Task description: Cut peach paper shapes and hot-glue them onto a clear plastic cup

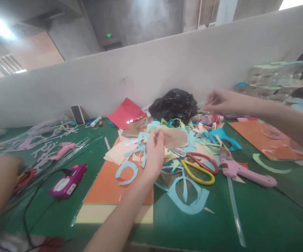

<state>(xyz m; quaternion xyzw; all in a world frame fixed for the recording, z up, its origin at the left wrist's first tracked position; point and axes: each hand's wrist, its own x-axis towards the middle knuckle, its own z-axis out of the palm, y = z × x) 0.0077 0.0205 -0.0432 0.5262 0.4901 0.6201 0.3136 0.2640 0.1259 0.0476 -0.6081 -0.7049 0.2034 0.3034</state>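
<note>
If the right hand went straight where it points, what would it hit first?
Probably the black plastic bag, in line with the right hand; depth is unclear, so it might pass above.

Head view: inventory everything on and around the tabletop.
Tabletop: 1, green, foreground
Partition: 1, white, behind tabletop
Phone: 1, dark, against partition
Plastic bag: 1, black, back centre
Bottle: 1, red label, beside bag
Glue guns: 2, pink, left and right
Glue stick: 1, clear, by right gun
Power strip: 1, purple, left
Scissors: 1, red and yellow, centre; another likely far left
Paper sheet: 1, red, beside bag
Paper sheets: 2, orange, centre and right
Paper scraps: many, mostly blue, centre
Strips: many, pale, left
Co-worker's hand: 1, bare, far left
Left hand: 1, bare, centre, holding tan paper
Right hand: 1, bare, near bottle
</note>
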